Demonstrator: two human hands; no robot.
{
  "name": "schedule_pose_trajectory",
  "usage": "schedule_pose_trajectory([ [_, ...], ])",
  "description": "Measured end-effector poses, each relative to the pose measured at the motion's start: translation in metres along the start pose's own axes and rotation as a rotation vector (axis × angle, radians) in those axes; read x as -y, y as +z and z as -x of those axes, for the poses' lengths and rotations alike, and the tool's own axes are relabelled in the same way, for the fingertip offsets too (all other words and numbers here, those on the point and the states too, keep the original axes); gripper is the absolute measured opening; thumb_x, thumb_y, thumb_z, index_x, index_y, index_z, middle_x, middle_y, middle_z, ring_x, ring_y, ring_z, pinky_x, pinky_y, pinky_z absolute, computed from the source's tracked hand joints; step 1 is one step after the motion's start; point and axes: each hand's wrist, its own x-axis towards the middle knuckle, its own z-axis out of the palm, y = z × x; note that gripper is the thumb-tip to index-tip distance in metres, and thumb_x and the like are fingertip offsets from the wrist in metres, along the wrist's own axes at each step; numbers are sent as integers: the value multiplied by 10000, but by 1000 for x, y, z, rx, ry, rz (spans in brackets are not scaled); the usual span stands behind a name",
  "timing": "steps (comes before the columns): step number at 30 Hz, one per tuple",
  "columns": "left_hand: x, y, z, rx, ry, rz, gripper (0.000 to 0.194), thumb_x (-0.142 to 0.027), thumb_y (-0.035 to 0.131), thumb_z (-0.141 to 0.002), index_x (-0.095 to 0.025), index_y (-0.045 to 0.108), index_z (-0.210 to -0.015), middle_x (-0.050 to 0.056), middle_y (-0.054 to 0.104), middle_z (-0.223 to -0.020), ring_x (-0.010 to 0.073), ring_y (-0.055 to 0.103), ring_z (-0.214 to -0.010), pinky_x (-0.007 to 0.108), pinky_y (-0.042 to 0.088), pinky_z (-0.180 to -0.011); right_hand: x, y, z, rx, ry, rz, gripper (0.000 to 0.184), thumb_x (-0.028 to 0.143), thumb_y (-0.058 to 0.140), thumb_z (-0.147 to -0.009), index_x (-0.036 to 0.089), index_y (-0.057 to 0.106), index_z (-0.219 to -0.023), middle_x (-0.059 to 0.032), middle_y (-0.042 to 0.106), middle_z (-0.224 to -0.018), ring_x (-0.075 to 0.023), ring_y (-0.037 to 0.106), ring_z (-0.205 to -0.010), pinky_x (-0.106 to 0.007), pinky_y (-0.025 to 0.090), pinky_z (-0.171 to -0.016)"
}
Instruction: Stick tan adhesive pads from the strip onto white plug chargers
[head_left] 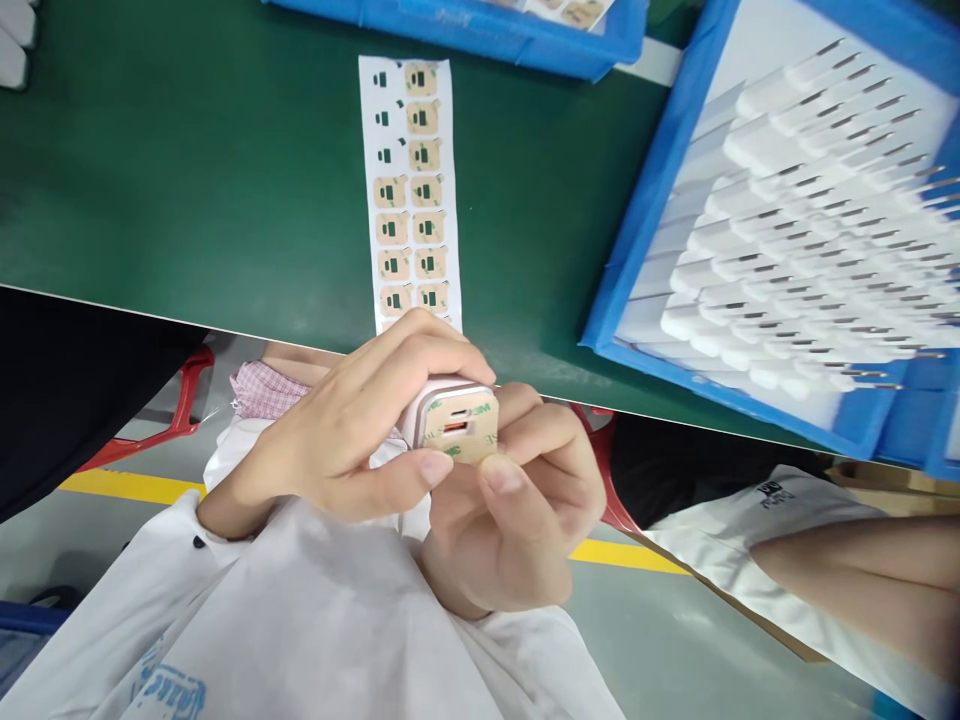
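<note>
My left hand (360,420) is wrapped round a white charger plug (412,424), its port face turned up toward me. On that face lies a tan adhesive sticker (442,437) with green print, its cut-outs around a small slot and an orange-red USB port. The thumb and forefinger of my right hand (536,480) are closed at the sticker's right lower corner; their tips touch its edge. Just beyond my hands, a white backing sheet (370,140) bears two columns of similar stickers. Three places at the top of its left column show bare backing.
A blue tray (637,215) at the right holds many white plugs with metal prongs up. Another blue bin (480,30) stands at the far edge. White pieces (13,50) lie at the upper left of the green table (187,170). A person's arm (862,560) is at the right.
</note>
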Motion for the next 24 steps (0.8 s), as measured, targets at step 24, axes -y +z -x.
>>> schedule_pose_trajectory([
  [24, 40, 22, 13, -135, -119, 195, 669, -746, 143, -997, -265, 589, -1128, 77, 586, -1073, 253, 555, -990, 436, 478, -933, -30, -27, -6, 231, 14, 499, 234, 350, 431, -1072, 234, 426, -868, 57, 482, -776, -102, 437, -654, -241, 358, -632],
])
